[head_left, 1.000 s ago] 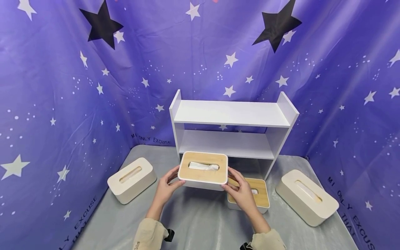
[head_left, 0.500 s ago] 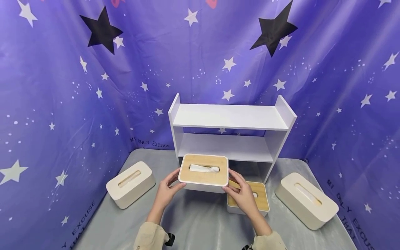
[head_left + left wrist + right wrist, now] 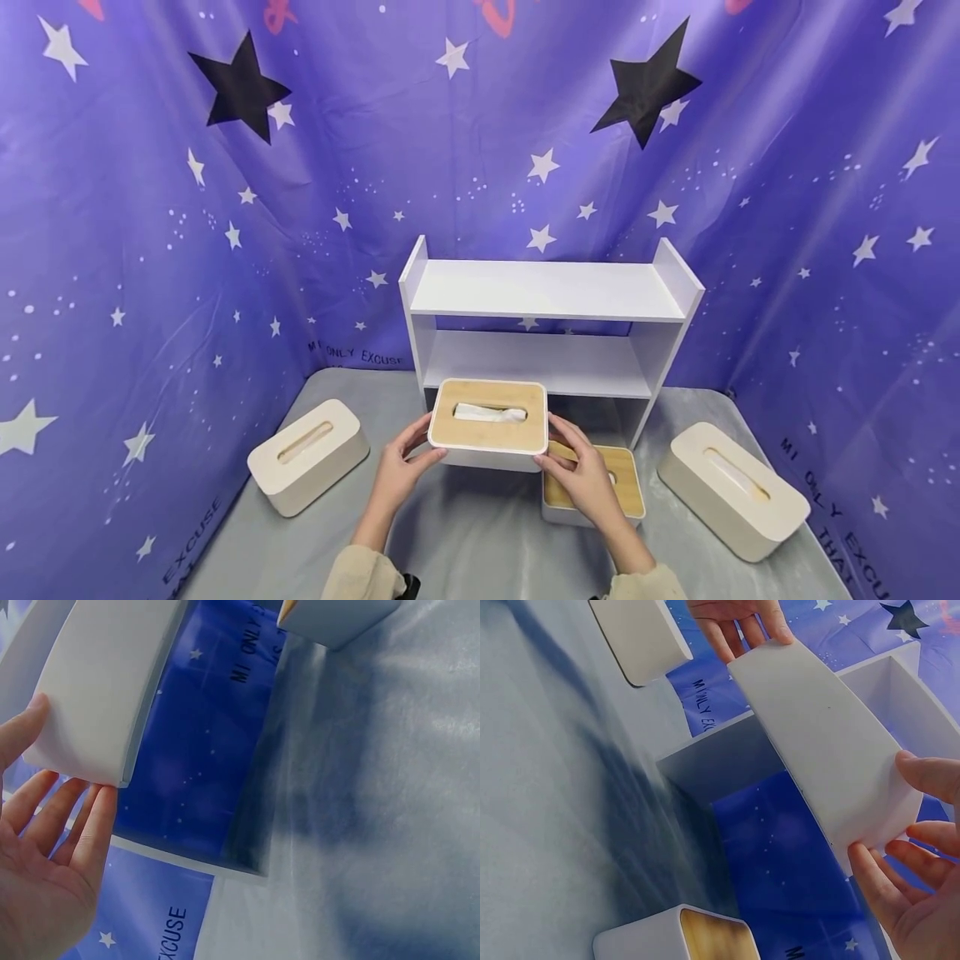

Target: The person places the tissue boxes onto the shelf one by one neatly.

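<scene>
Between both hands hangs a white tissue box (image 3: 489,435) with a pale wooden lid and white tissue showing in its slot. It is held level above the table, just in front of the shelf. My left hand (image 3: 399,471) grips its left end, thumb on the near side and fingers at the end and lower edge. The right end is gripped by my right hand (image 3: 588,479) in the same way. Both wrist views show the box's plain white side (image 3: 825,742) raised over the cloth. A second wooden-lidded tissue box (image 3: 624,475) sits below, partly covered by my right hand.
Behind stands a white shelf (image 3: 547,287) with two visible boards and raised sides. A cream tissue box (image 3: 307,458) lies at the left, another cream tissue box (image 3: 735,492) at the right. Grey cloth (image 3: 465,550) covers the table; a starry purple curtain (image 3: 480,125) surrounds it.
The head view has tilted up a little, so everything sits lower in it. The tissue box stays gripped between both hands, almost unmoved relative to the shelf.
</scene>
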`<action>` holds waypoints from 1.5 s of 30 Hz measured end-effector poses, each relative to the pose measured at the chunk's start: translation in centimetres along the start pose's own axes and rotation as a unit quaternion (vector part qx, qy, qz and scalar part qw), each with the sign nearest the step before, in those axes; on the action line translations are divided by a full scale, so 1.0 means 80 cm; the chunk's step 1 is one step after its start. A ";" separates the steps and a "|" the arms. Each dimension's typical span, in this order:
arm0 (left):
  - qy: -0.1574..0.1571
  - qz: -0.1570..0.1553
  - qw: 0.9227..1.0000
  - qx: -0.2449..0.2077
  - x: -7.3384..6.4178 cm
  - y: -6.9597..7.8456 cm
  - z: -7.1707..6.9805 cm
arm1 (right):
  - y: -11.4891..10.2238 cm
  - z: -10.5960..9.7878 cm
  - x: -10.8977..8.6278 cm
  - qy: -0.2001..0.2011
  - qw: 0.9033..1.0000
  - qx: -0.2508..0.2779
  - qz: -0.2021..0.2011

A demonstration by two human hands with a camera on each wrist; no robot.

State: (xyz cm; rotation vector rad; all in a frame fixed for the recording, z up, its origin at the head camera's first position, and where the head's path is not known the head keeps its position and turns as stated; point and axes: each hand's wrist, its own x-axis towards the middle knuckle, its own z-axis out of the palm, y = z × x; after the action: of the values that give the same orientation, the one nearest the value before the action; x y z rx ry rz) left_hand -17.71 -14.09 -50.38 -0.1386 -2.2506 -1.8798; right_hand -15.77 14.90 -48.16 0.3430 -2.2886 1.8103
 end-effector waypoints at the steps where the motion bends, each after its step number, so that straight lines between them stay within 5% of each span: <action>1: 0.001 -0.003 1.000 0.001 -0.001 -0.001 0.000 | 0.000 0.000 -0.001 -0.001 1.000 0.000 0.001; 18: 0.004 -0.012 1.000 -0.015 -0.005 0.008 0.006 | -0.005 -0.009 -0.002 -0.003 1.000 -0.008 -0.022; 36: 0.003 0.025 0.999 -0.020 0.014 0.034 -0.002 | -0.021 -0.015 0.025 -0.002 0.998 -0.010 -0.056; 45: 0.003 0.032 0.999 -0.014 0.027 0.033 0.004 | -0.018 -0.019 0.033 -0.006 0.999 0.001 -0.040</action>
State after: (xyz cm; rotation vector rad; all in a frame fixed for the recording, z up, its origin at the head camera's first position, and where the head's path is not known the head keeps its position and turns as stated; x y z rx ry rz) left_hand -19.32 -13.40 -47.42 -0.2061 -2.1898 -1.8770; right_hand -17.82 15.94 -45.71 0.4419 -2.2477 1.7757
